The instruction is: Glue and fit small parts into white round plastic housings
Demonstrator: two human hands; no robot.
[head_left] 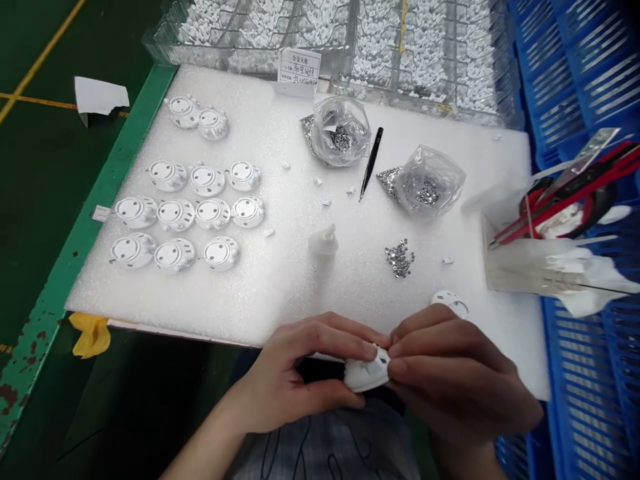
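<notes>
Pinched Tight at the Front Edge

A white round plastic part sits between the person's two hands, just past the front edge of the foam sheet. Its long side runs from left to right and tips up a bit at the right end. Both hands are closed on it. The left hand holds it with the thumb and fingers from the left, and the right hand presses on it from the right. Both hands touch it, and neither one is clearly nearer.

Just past the right hand, a second white round part lies on the foam. Rows of more white round parts fill the left side of the sheet. In the middle are a white squeeze bottle, a small heap of silver studs, black tweezers and two clear bags of silver bits. Off to the right are red-handled scissors and a blue plastic crate.
</notes>
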